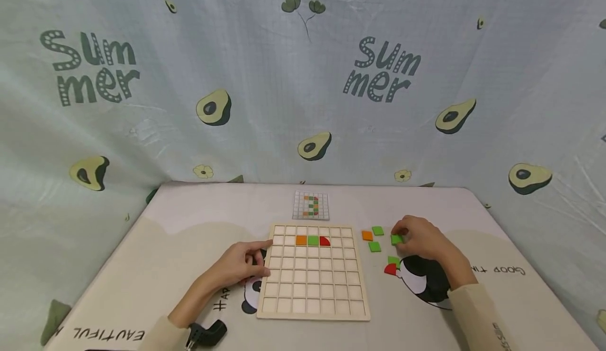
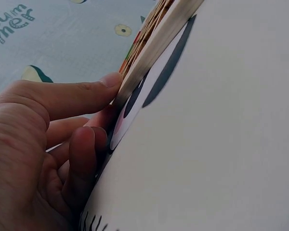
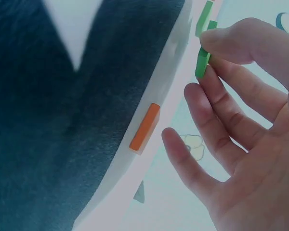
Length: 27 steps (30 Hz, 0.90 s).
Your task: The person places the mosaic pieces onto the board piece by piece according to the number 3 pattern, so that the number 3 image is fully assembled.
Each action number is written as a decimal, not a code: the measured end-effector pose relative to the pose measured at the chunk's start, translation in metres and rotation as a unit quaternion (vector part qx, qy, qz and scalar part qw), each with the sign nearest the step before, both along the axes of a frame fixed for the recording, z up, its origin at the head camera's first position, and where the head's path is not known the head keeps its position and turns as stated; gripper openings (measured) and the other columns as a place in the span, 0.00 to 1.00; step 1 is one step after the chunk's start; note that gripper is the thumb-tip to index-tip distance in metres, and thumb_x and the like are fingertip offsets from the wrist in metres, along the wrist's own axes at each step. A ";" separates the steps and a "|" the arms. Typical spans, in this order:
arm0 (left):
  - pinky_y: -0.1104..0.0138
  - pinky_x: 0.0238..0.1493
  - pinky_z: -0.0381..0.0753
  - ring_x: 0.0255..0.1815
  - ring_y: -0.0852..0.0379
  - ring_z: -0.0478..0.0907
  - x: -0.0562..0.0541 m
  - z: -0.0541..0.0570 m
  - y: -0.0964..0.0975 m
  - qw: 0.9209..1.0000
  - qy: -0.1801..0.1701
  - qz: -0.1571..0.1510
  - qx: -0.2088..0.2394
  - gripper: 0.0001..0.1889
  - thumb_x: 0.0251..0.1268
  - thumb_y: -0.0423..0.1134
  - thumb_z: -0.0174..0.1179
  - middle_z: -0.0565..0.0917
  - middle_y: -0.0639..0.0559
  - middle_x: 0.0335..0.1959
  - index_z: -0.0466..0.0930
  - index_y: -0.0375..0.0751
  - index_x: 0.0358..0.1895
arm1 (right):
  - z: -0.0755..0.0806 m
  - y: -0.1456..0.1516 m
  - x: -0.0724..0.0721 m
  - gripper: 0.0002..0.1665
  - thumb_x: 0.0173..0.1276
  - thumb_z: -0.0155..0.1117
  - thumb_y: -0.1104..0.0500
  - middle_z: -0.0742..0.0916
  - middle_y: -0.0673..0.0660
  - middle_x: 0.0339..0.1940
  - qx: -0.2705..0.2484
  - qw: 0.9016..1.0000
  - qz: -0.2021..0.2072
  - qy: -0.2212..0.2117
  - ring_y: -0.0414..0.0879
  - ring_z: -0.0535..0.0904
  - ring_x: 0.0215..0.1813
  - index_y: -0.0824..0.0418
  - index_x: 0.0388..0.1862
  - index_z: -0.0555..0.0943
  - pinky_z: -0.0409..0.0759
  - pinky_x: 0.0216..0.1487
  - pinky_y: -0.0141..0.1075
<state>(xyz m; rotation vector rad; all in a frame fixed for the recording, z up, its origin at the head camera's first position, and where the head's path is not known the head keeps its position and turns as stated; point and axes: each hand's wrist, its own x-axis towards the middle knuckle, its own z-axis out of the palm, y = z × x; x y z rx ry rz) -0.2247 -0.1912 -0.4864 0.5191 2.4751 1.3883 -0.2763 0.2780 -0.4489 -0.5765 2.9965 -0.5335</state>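
A square wooden grid board lies on the table, its second row holding an orange square tile, a green square tile and a red quarter-circle tile. My left hand touches the board's left edge with thumb and index finger; up close, the left wrist view shows the thumb against the wooden rim. My right hand pinches a green square tile between thumb and fingertips, right of the board, while its other fingers are spread.
Near my right hand lie loose green tiles, an orange tile and a red quarter-circle tile. Behind the board is a printed grid card with a coloured pattern. A printed curtain hangs behind the table.
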 end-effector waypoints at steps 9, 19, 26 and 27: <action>0.69 0.14 0.70 0.13 0.65 0.66 -0.001 0.002 0.001 1.000 0.003 0.002 -0.004 0.39 0.61 0.40 0.75 0.82 0.52 0.27 0.70 0.32 0.75 | 0.003 -0.005 0.001 0.15 0.58 0.75 0.62 0.87 0.54 0.43 0.005 1.000 -0.023 0.011 0.50 0.80 0.45 0.61 0.45 0.88 0.83 0.55 0.56; 0.69 0.14 0.70 0.13 0.65 0.66 0.000 0.003 0.000 1.000 0.008 -0.003 -0.004 0.39 0.61 0.39 0.74 0.82 0.53 0.28 0.70 0.31 0.74 | 0.011 -0.009 0.001 0.14 0.59 0.74 0.64 0.87 0.53 0.42 0.010 0.999 0.001 0.033 0.49 0.82 0.45 0.61 0.46 0.88 0.84 0.53 0.51; 0.68 0.14 0.70 0.13 0.65 0.66 -0.001 0.002 0.000 1.000 0.008 0.000 -0.006 0.39 0.61 0.40 0.75 0.82 0.53 0.28 0.70 0.32 0.74 | 0.018 -0.019 0.004 0.14 0.61 0.73 0.64 0.86 0.52 0.42 -0.004 0.999 0.024 0.030 0.48 0.82 0.46 0.62 0.46 0.88 0.84 0.53 0.50; 0.68 0.14 0.71 0.13 0.65 0.66 -0.001 0.002 0.000 1.000 0.008 0.000 -0.006 0.39 0.61 0.40 0.75 0.82 0.53 0.28 0.70 0.32 0.74 | 0.019 -0.021 0.005 0.14 0.61 0.73 0.64 0.86 0.52 0.43 -0.007 0.999 0.028 0.028 0.48 0.82 0.46 0.62 0.47 0.88 0.84 0.53 0.50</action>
